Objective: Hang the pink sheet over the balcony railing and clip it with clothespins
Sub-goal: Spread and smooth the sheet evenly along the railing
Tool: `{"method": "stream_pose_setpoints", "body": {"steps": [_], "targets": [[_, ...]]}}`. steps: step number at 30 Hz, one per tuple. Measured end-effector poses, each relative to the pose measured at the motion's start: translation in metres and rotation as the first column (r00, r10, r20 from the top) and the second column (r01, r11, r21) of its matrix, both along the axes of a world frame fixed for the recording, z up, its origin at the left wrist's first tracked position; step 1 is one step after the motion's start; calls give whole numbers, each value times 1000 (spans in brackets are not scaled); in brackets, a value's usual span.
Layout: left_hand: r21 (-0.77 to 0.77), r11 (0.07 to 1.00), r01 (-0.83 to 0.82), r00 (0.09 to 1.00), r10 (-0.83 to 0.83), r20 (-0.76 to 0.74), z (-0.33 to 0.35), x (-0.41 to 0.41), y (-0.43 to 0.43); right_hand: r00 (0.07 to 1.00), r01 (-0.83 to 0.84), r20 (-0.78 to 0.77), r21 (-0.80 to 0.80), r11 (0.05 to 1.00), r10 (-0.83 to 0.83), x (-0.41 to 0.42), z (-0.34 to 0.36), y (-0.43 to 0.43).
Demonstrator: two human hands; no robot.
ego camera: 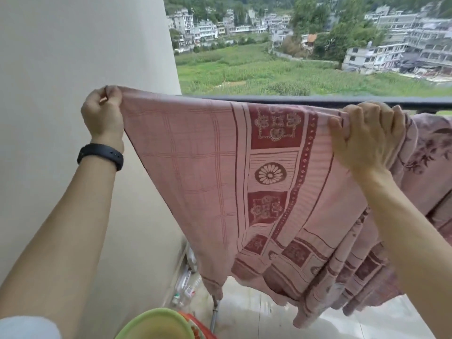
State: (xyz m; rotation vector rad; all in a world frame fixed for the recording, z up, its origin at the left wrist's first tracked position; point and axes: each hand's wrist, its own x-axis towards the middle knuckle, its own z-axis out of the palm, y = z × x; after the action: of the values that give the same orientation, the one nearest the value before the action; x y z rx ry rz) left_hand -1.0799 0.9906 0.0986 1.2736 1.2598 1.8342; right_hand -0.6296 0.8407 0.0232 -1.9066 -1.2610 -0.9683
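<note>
The pink sheet (195, 167), checked with dark red patterned borders, is stretched between my two hands just in front of the dark balcony railing (281, 101). My left hand (104, 116) pinches its upper left corner, raised near the wall. My right hand (367, 138) grips the top edge at the right, close to the railing. The sheet's lower part hangs in folds toward the floor. No clothespin is visible.
A pale wall (73, 69) stands at the left. Another floral pink cloth (428, 152) hangs over the railing at the right. A green basin (156, 324) sits at the bottom, small bottles (186, 287) lie by the wall, and the floor (256, 314) is tiled.
</note>
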Motion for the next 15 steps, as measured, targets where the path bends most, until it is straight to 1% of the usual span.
{"method": "stream_pose_setpoints", "body": {"steps": [2,3,4,5,7,8,11,13,15], "targets": [[-91,990,105,973,-121,-194,-12,15,-4,999,-12,-53,31,999,13,-18,-4,3],[-168,975,148,951,-186,-246,-23,23,-8,997,-28,-69,51,998,31,-30,-10,4],[-222,962,159,947,-212,-241,-31,30,-12,995,-61,-74,60,996,66,-43,-19,5],[-244,958,150,955,-204,-214,-36,34,-14,990,-117,-74,50,992,121,-54,-28,7],[-263,955,140,971,-184,-153,-38,38,-19,973,-222,-71,-16,975,221,-65,-38,10],[-276,950,146,977,-182,-108,-36,37,-20,972,-230,-69,-42,972,227,-61,-35,10],[-233,954,189,982,-180,61,-34,39,-25,992,-125,-35,-65,990,123,-20,-19,-2],[-201,956,213,970,-183,159,-38,42,-27,994,-99,46,-66,993,102,15,-18,-19],[-198,953,230,966,-200,161,-45,43,-30,987,-95,123,-54,994,101,30,-25,-29]]}}
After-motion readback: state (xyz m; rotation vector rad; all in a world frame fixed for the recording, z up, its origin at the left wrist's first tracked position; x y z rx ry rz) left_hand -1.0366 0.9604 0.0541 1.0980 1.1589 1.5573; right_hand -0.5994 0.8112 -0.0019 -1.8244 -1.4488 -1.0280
